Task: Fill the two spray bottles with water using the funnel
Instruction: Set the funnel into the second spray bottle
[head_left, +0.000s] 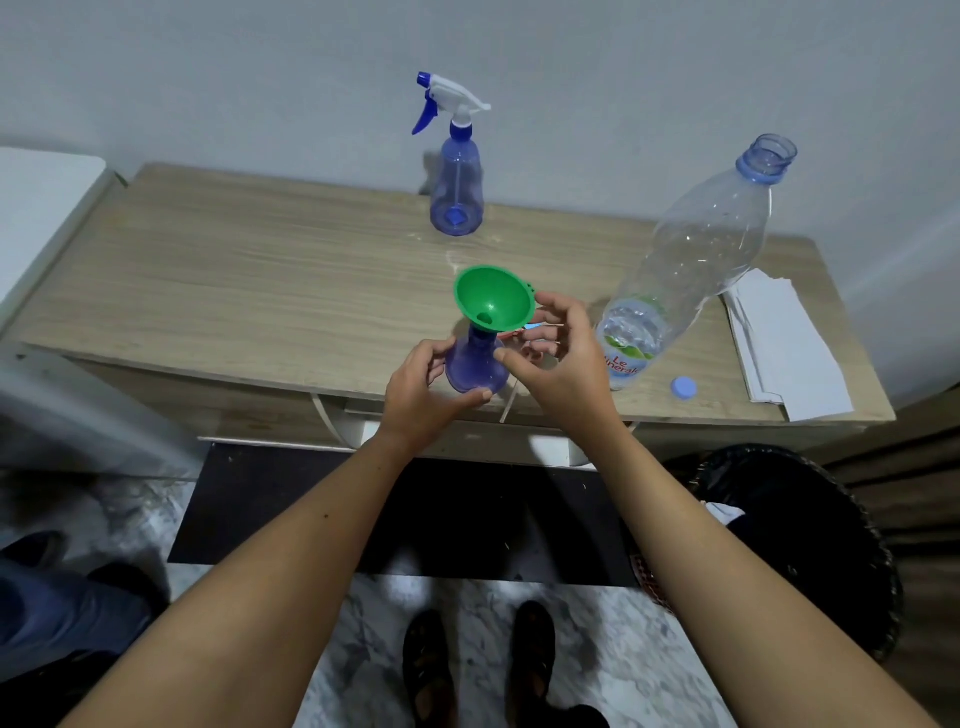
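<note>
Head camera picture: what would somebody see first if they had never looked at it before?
The bright green funnel jumps out, sitting in the neck of a blue spray bottle at the table's front edge. The left hand holds that bottle, and the right hand is close beside it. Next comes the big clear water bottle on the right with its cap off, then the second spray bottle at the back by the wall.

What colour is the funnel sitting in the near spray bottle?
Green; the funnel shows clearly in the head view.
</note>
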